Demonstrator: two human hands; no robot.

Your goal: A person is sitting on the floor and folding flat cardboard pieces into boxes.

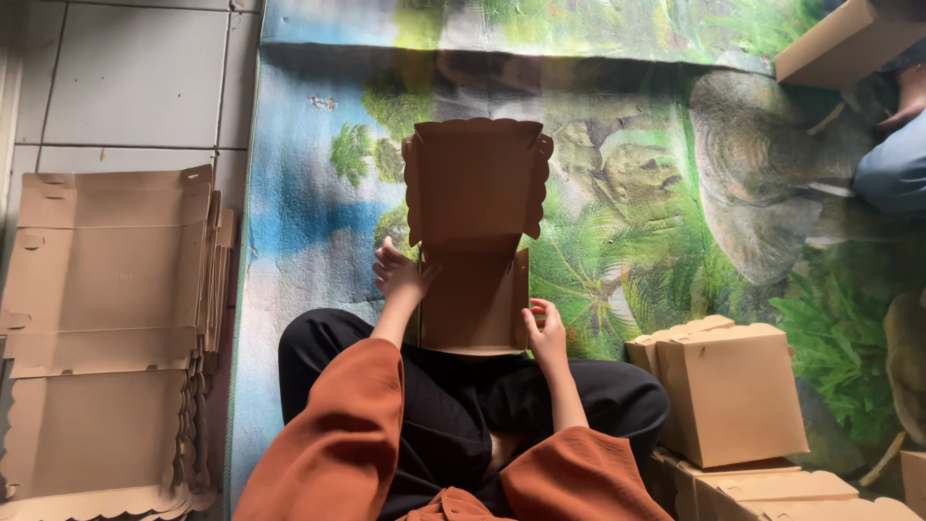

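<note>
While the left hand (398, 277) and the right hand (547, 336) are pressed against opposite side walls of a half-folded brown cardboard box (473, 236), its scalloped lid is left open and flat on the jungle-print mat (627, 193). Each wall is gripped by bent fingers. Flat unfolded box blanks (106, 328) are stacked at the left on the tiled floor (125, 77), and finished closed boxes (728, 391) are piled at the right.
</note>
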